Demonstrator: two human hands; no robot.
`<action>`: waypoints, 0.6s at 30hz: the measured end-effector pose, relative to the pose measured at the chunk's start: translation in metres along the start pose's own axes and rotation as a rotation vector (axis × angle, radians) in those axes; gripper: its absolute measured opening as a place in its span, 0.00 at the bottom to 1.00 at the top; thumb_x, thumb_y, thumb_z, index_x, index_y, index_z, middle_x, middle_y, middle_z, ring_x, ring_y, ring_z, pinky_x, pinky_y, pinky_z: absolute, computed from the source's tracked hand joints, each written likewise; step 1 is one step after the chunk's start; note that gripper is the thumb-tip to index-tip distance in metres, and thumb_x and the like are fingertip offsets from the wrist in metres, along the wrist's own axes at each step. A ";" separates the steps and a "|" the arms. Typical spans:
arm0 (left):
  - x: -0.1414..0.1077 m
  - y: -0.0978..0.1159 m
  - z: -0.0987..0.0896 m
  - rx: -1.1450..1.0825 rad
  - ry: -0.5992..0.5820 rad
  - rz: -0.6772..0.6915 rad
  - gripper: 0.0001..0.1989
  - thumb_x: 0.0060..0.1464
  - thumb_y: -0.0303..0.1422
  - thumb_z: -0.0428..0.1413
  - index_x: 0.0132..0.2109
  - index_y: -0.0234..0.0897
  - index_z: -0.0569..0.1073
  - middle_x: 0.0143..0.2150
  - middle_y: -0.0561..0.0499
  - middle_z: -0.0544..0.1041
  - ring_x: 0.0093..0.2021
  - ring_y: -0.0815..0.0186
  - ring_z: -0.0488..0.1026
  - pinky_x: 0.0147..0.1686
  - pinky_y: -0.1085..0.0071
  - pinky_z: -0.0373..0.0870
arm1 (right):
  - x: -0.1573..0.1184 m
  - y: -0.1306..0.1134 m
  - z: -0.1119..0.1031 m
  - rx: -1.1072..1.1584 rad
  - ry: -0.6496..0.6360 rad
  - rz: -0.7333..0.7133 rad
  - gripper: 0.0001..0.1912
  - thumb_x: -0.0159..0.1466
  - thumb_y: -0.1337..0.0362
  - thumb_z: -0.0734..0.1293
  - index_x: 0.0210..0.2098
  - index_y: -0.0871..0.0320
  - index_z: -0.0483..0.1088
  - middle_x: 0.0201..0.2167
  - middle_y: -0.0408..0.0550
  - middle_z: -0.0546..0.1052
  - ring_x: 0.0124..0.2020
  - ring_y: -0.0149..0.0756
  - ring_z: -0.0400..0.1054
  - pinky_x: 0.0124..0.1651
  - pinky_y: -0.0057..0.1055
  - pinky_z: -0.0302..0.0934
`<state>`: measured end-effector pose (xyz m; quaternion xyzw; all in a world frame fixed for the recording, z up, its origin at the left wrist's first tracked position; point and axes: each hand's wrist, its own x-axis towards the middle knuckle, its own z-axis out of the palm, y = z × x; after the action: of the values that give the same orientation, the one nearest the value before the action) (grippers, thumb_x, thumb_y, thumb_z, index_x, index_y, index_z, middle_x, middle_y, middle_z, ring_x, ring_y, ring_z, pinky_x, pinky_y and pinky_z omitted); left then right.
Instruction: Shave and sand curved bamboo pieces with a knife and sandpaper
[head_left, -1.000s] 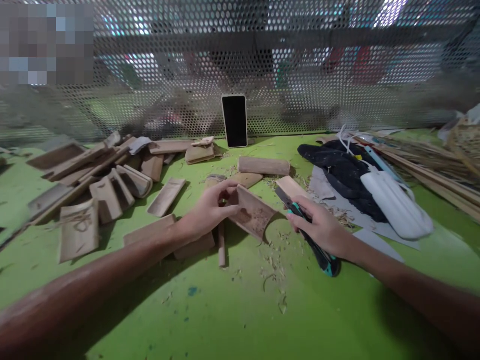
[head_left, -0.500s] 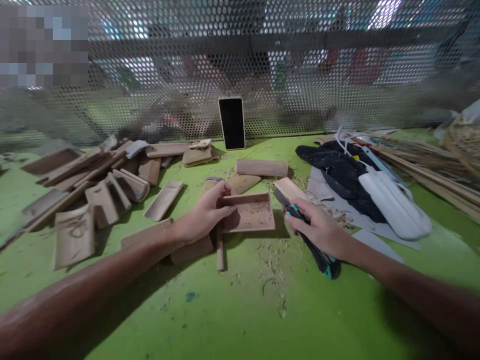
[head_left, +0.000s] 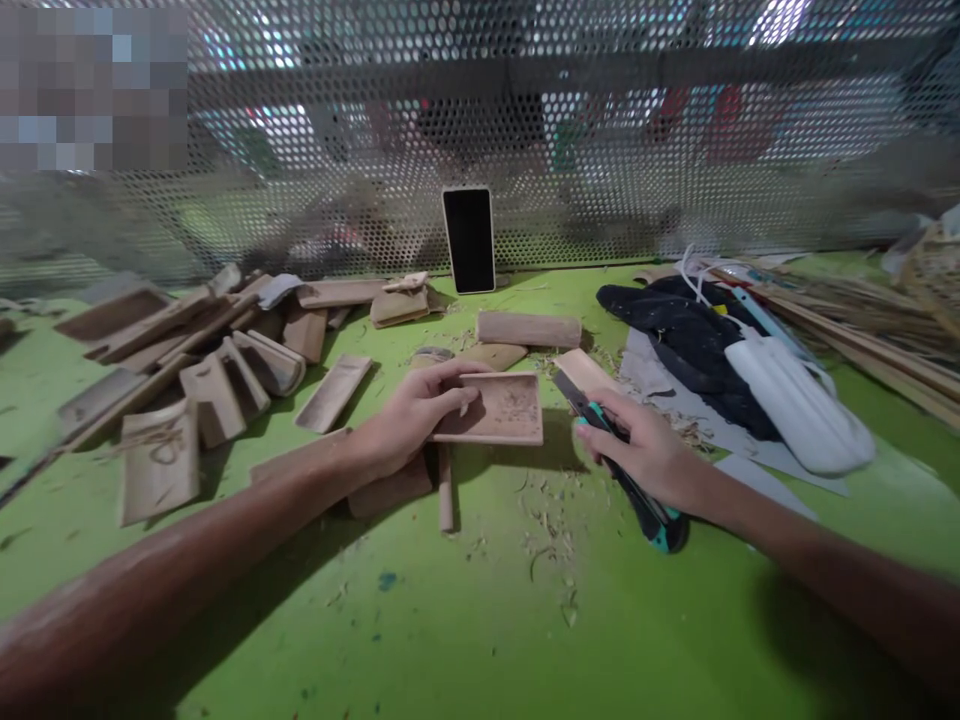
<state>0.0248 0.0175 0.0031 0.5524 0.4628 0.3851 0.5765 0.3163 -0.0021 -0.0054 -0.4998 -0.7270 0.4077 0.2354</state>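
My left hand (head_left: pixel 412 410) grips a short split bamboo piece (head_left: pixel 506 410) by its left end, thumb on the hollow inner face, which has dark flecks. In my right hand (head_left: pixel 637 445) is a black and teal utility knife (head_left: pixel 637 500), its blade out and pointing up and left. The blade is apart from the bamboo piece, a little to its right. Behind the knife a pale flat bamboo strip (head_left: pixel 585 368) shows; whether my right fingers touch it I cannot tell. Below the held piece a thin stick (head_left: pixel 445 490) lies on the green table (head_left: pixel 480 610).
Many bamboo pieces (head_left: pixel 210 395) are heaped at the left. A phone (head_left: pixel 470 240) leans on the perforated metal screen (head_left: pixel 337 220). A rounded bamboo piece (head_left: pixel 529 329) lies before it. Black cloth (head_left: pixel 682 360), a white device (head_left: pixel 799 405) and long strips (head_left: pixel 885 350) lie right. Shavings (head_left: pixel 551 535) litter the front.
The bamboo piece in my left hand has shifted slightly up and left, and tilted a little. My right hand still holds the knife in much the same place. The view has moved slightly.
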 end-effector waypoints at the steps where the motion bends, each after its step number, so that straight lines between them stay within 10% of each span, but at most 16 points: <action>1: 0.000 0.001 0.000 0.029 0.000 0.002 0.16 0.59 0.37 0.61 0.51 0.37 0.78 0.38 0.51 0.77 0.36 0.69 0.72 0.34 0.74 0.67 | -0.001 -0.002 0.000 0.010 -0.001 0.008 0.18 0.70 0.47 0.64 0.46 0.56 0.67 0.27 0.41 0.71 0.26 0.31 0.67 0.29 0.31 0.61; 10: -0.004 0.008 -0.001 -0.063 -0.111 -0.064 0.14 0.59 0.41 0.63 0.44 0.35 0.80 0.37 0.50 0.79 0.34 0.70 0.73 0.32 0.77 0.68 | -0.013 -0.033 0.000 0.027 0.120 -0.116 0.15 0.74 0.54 0.61 0.55 0.55 0.62 0.19 0.34 0.69 0.18 0.29 0.66 0.24 0.26 0.62; 18: -0.004 0.013 0.002 -0.260 -0.106 -0.104 0.15 0.54 0.40 0.68 0.40 0.32 0.79 0.26 0.55 0.72 0.22 0.75 0.67 0.20 0.81 0.64 | -0.017 -0.039 0.012 -0.571 0.273 -0.598 0.13 0.74 0.64 0.61 0.57 0.59 0.64 0.36 0.48 0.79 0.25 0.31 0.71 0.26 0.28 0.61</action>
<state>0.0266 0.0144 0.0160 0.4680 0.4062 0.3818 0.6857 0.2927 -0.0283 0.0211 -0.3615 -0.8857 0.0343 0.2893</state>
